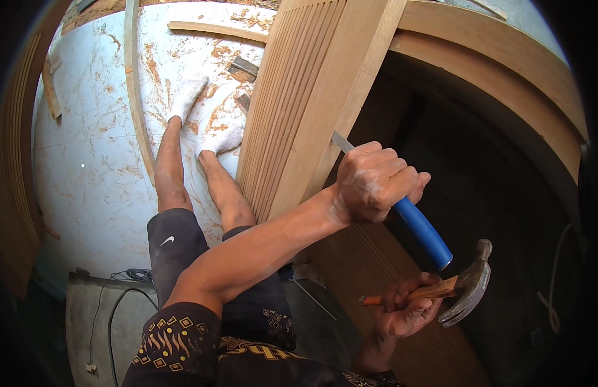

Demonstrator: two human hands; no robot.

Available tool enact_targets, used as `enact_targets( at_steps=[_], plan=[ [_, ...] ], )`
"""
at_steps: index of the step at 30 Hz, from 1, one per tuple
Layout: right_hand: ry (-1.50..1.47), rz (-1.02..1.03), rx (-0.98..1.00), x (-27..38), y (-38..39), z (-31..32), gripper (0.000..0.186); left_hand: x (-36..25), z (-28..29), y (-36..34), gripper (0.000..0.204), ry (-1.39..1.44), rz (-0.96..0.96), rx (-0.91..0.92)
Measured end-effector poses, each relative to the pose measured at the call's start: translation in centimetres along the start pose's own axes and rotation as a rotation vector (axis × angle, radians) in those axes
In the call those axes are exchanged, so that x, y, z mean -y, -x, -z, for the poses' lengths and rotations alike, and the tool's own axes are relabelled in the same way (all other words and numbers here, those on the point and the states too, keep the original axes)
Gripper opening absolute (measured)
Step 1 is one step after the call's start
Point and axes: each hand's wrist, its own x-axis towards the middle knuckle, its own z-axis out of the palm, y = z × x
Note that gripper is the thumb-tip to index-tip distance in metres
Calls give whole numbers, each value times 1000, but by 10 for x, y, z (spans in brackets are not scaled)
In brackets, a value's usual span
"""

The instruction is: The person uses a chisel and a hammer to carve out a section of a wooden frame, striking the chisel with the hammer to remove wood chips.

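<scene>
White sheet (pixel 86 206): wood shavings (pixel 154 68) scattered across it, in the view I work from afar.
Grooved panel (pixel 312 97): its right edge is the work site; I judge the step is chiselling there.
Chisel (pixel 422 232): blade apparently meeting that edge, blue handle slanting away.
Left grip (pixel 374 184): my fist, closed around the chisel.
Right grip (pixel 411 306): fingers curled around the hammer's handle.
Hammer (pixel 471 284): head near the chisel's butt, apart; striking would need its face realigned, the blade steady.
</scene>
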Motion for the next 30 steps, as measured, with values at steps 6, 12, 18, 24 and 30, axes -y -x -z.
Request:
enact_targets(
  at_steps=[6,12,18,24,30],
  plan=[
    [0,18,-1,-1,-1,-2,54,0,-1,2,38,-4,-2,3],
    [-13,9,16,2,-1,-2,54,1,-1,1,39,0,0,0],
    [1,19,21,2,0,1,54,1,-1,0,39,9,-2,0],
    [1,20,17,4,1,-2,54,2,-1,-1,40,13,-5,6],
    [27,1,-52,8,3,-3,61,2,0,-2,38,27,7,-2]
  ],
)
